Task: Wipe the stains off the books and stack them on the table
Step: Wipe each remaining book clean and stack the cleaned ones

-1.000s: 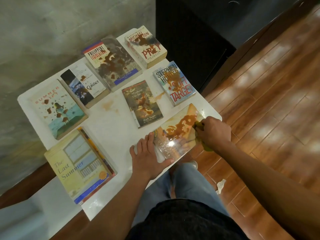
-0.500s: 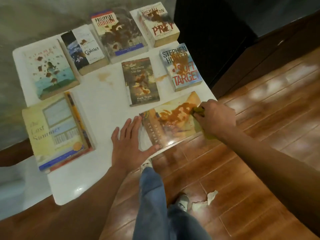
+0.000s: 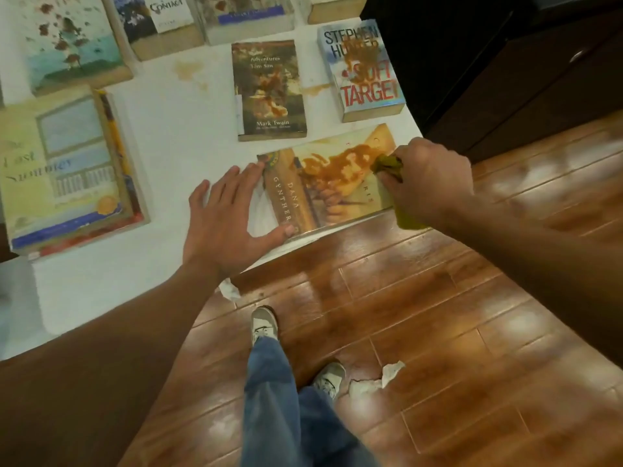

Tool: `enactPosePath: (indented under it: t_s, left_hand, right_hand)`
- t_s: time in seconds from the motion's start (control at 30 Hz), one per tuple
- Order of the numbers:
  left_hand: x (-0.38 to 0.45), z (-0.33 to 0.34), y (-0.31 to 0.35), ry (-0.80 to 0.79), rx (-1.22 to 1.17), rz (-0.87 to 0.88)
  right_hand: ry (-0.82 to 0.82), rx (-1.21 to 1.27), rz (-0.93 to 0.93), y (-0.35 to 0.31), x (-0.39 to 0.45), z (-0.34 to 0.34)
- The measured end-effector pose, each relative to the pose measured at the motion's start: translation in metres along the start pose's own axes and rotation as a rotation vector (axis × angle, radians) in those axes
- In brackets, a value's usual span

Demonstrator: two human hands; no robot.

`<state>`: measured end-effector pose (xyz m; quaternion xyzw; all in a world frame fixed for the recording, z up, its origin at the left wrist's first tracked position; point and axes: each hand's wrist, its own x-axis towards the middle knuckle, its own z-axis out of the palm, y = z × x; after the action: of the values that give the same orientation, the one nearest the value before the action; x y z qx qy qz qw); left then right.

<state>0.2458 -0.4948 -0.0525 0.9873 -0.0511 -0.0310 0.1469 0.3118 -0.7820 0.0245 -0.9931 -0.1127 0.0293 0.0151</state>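
Observation:
A glossy book by Dana Gynther (image 3: 323,193) lies at the near right edge of the white table (image 3: 188,136), with a large brown stain across its cover. My left hand (image 3: 229,220) lies flat with fingers spread, its thumb and fingertips against the book's left end. My right hand (image 3: 428,176) grips a yellow-green cloth (image 3: 387,165) and presses it on the right end of the cover, at the stain's edge. More stained books lie flat around it: Mark Twain (image 3: 269,91), Soft Target (image 3: 364,69), The Last Summer (image 3: 64,166).
At the table's far edge lie further stained books, among them Contact (image 3: 158,21) and a pale seaside cover (image 3: 67,42). A brown smear (image 3: 188,69) marks the tabletop. Crumpled tissues (image 3: 374,382) lie on the wooden floor by my feet. A dark cabinet (image 3: 505,62) stands right of the table.
The view has tilted down towards the floor. My left hand has slid off the cover to the book's left end. My right hand keeps the cloth on the right part of the stain.

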Motion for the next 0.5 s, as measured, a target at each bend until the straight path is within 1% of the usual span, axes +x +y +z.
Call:
enactPosePath:
  t_s: [0.07, 0.1, 0.2, 0.33, 0.47, 0.5]
  left_hand:
    - [0.002, 0.0, 0.001, 0.012, -0.029, 0.001]
    - [0.003, 0.002, 0.001, 0.022, -0.038, 0.0]
    - [0.004, 0.004, 0.004, 0.033, -0.033, 0.014]
    - [0.002, 0.006, 0.004, 0.028, -0.015, 0.013]
    - [-0.002, 0.006, 0.003, 0.024, -0.025, 0.012]
    - [-0.002, 0.005, 0.002, 0.026, -0.03, 0.012]
  right_hand:
    - [-0.003, -0.001, -0.047, 0.002, 0.0, 0.0]
    - [-0.016, -0.005, -0.036, 0.006, 0.004, -0.001]
    - [-0.018, -0.009, 0.077, 0.013, 0.013, -0.004]
    - [-0.02, -0.049, -0.009, 0.007, 0.01, 0.003]
    - [0.027, -0.005, 0.119, 0.009, 0.019, 0.006]
    - [0.025, 0.004, 0.103, 0.007, 0.018, 0.007]
